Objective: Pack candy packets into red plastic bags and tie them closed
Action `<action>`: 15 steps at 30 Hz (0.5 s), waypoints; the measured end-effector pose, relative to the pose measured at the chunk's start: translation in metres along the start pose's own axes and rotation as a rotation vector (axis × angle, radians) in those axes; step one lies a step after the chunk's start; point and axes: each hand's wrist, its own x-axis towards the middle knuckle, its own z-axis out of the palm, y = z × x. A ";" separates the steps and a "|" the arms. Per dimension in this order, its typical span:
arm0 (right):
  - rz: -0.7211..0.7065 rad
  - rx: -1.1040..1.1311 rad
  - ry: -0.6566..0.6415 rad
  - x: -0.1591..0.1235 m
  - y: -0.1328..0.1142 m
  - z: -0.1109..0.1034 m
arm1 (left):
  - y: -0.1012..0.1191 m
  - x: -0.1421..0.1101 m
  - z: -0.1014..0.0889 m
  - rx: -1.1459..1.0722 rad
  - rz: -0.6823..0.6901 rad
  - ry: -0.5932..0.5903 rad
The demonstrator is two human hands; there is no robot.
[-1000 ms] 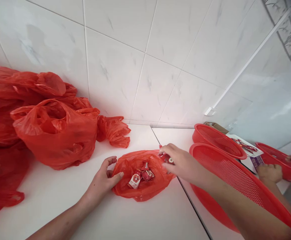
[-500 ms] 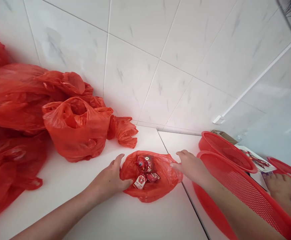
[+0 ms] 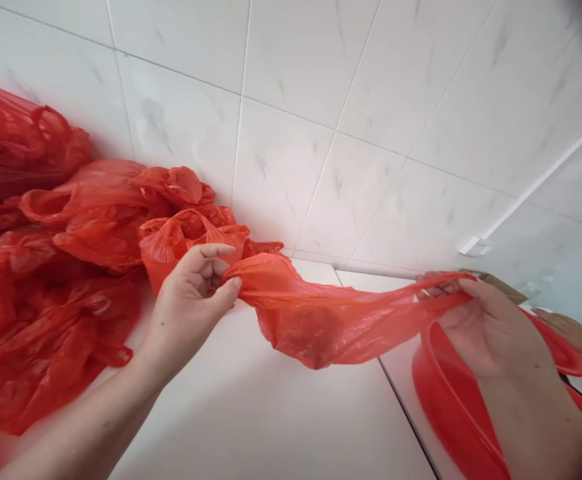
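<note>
A thin red plastic bag [image 3: 321, 327] is stretched sideways between my two hands, above the white table. My left hand [image 3: 193, 287] pinches the bag's left end between thumb and fingers. At the other end, my right hand [image 3: 481, 320] has the bag's right side gathered in its fingers, with some of the plastic lying across them. A darker lump shows through the sagging middle of the bag; the small wrapped packets seen in it earlier are hidden now.
Several filled red plastic bags [image 3: 61, 320] are heaped on the left against the white tiled wall [image 3: 291, 133]. A red plastic basket [image 3: 445, 400] stands at the right, partly behind my right arm. Another person's hand [image 3: 571, 333] shows at the far right edge.
Both hands have taken hold of the bag, lifted it from the table and pulled its sides apart. Its open mouth has drawn closed over the packets. The view has shifted slightly left.
</note>
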 end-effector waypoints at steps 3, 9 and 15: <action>0.007 0.063 -0.030 -0.009 0.009 0.010 | 0.012 -0.002 0.000 0.044 0.024 0.031; 0.122 0.393 -0.018 -0.021 0.021 0.048 | 0.034 -0.001 0.019 -0.050 0.106 0.086; -0.004 0.107 -0.352 -0.061 0.017 0.094 | 0.040 -0.011 0.050 -0.145 0.128 -0.190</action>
